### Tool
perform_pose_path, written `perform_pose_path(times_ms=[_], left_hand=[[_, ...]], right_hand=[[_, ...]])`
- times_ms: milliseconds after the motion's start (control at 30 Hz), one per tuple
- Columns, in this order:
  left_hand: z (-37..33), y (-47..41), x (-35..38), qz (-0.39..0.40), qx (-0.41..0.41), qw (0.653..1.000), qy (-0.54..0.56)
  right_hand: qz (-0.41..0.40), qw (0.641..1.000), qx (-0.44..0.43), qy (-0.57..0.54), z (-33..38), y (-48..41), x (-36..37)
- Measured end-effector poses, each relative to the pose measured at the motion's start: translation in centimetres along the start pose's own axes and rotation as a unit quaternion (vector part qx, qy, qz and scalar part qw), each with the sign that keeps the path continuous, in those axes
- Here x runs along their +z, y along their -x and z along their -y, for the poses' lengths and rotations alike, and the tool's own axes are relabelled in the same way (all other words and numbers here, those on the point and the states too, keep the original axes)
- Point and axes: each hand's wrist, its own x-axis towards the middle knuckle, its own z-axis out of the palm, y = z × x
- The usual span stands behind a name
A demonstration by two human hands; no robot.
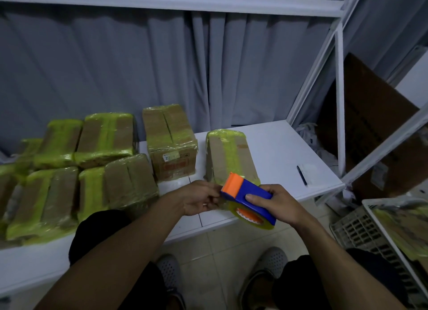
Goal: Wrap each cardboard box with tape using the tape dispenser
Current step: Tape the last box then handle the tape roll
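Fingers of the right hand (276, 204) curl round the blue tape dispenser (249, 192) above the desk (289, 147) edge; left hand (199, 198) fingers seemingly pinch tape (254, 223) at its orange cutter.

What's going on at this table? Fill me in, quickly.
A person at the white table grips a blue and orange tape dispenser in the right hand, while the left hand pinches at its orange cutter end, probably freeing the tape. The cardboard box right behind the dispenser already carries yellow-green tape, as do the other boxes clustered to its left.
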Motion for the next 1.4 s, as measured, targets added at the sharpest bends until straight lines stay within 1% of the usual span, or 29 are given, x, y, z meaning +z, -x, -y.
perform_pose_path(times_ms=[67,133,200,267,300,400,533,633,733,800,967,1100,1133,1233,1333,1400], left_hand=[[-0.6,0.1,-0.9,-0.036,0.010,0.999,0.020],[-1.6,0.3,-2.9,-0.073,0.025,0.997,0.026],[-2.1,0.9,-4.3,-0.089,0.025,0.995,-0.029],[-1.7,1.3,-3.7,-0.072,0.024,0.991,-0.112],[-1.4,1.3,-2.8,-0.057,0.035,0.989,-0.134],[-0.4,1.1,0.1,-0.031,0.065,0.991,-0.116],[0.1,0.5,0.5,-0.048,0.098,0.989,-0.104],[0.1,0.7,0.4,-0.062,0.144,0.983,-0.098],[0.1,0.5,0.7,-0.136,0.235,0.952,-0.143],[0.2,0.2,0.5,-0.157,0.280,0.932,-0.168],[0.3,-0.2,-0.2,-0.191,0.350,0.895,-0.201],[0.4,-0.5,-0.4,-0.210,0.368,0.864,-0.272],[0.4,-0.4,-0.5,-0.212,0.378,0.851,-0.298],[0.5,-0.3,-0.8,-0.216,0.440,0.789,-0.370],[0.3,-0.2,-1.0,-0.216,0.480,0.759,-0.385],[0.3,-0.3,-1.0,-0.224,0.498,0.731,-0.408]], right_hand=[[0.006,1.000,0.007,0.004,0.0,-0.1,-0.2],[0.011,0.999,0.033,-0.020,-0.5,0.2,-0.7],[0.005,0.995,0.062,-0.072,-1.5,0.5,-1.1],[-0.003,0.988,0.094,-0.121,-2.2,0.7,-1.0],[-0.004,0.984,0.107,-0.142,-2.3,0.6,-0.7],[-0.001,0.972,0.137,-0.189,-1.6,0.0,0.3],[-0.002,0.946,0.155,-0.283,-0.6,-0.2,1.0],[0.021,0.928,0.170,-0.331,-0.3,-0.4,0.9],[0.041,0.916,0.177,-0.357,0.3,-0.5,1.3],[0.055,0.913,0.175,-0.364,0.8,-0.7,1.7],[0.075,0.902,0.171,-0.389,1.0,-1.3,2.1],[0.085,0.892,0.171,-0.409,1.1,-1.5,2.1],[0.088,0.891,0.172,-0.410,1.1,-1.5,2.1],[0.103,0.890,0.175,-0.409,0.9,-1.5,2.2],[0.120,0.884,0.181,-0.415,0.5,-1.4,2.1],[0.117,0.882,0.187,-0.417,0.5,-1.3,2.0]])
